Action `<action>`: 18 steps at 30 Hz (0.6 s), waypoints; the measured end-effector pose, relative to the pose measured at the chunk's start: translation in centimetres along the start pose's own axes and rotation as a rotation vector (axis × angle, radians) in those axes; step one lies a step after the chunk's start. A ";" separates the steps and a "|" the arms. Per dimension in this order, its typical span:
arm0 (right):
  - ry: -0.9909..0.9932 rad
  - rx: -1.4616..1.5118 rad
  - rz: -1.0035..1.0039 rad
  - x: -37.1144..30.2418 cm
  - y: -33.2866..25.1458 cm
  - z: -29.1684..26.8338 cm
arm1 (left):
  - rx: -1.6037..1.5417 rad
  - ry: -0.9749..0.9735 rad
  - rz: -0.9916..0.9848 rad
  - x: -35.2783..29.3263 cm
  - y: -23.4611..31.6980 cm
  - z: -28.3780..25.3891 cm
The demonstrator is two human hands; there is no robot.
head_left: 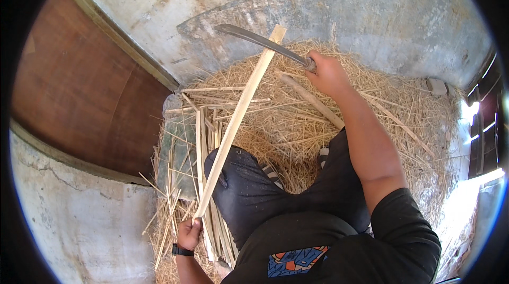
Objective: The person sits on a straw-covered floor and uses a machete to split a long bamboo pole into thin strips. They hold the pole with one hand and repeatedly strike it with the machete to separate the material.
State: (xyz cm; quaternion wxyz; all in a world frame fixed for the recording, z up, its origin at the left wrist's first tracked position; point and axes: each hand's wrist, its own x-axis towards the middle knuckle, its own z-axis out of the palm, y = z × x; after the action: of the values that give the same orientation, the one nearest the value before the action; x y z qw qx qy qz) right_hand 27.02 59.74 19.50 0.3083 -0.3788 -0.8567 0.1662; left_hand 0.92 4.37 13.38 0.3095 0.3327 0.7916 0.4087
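Observation:
My left hand (189, 233), low at the left with a dark watch on the wrist, is closed round the lower end of a long pale strip of split wood or bamboo (236, 120). The strip slants up and away past my left knee. My right hand (327, 74) grips the handle of a machete (254, 38) with a long, dark, slightly curved blade. Near the strip's far end the blade lies across it, pointing left. Whether its edge bites into the strip cannot be made out.
Several split strips (216, 220) lie beside my left leg, near a greenish stone slab (179, 146). Shavings (403, 120) cover the floor. A thicker stick (310, 98) lies ahead of my knees. A stained wall (339, 14) curves behind, with a brown door panel (85, 82) at left.

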 end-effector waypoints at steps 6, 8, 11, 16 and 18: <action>-0.046 -0.043 0.107 0.1 -0.9 -0.5 | 0.029 -0.001 -0.007 0.0 0.4 0.2; -0.063 0.004 0.093 0.2 -0.6 -0.2 | 0.025 -0.001 0.014 0.2 0.5 0.3; -0.034 -0.013 0.033 0.1 -0.3 -0.1 | 0.018 -0.008 0.010 0.3 0.6 0.3; -0.014 -0.117 0.127 0.3 -0.9 -0.4 | 0.046 -0.015 0.001 0.6 1.7 0.5; -0.031 -0.106 0.123 0.5 -0.9 -0.2 | 0.027 -0.013 0.014 0.9 0.9 0.3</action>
State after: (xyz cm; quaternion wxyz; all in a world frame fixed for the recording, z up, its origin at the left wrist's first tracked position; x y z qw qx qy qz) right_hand 26.39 59.55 20.26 0.2638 -0.4437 -0.8441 0.1449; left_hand 0.85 5.61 13.84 0.3072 0.3447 0.7928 0.3979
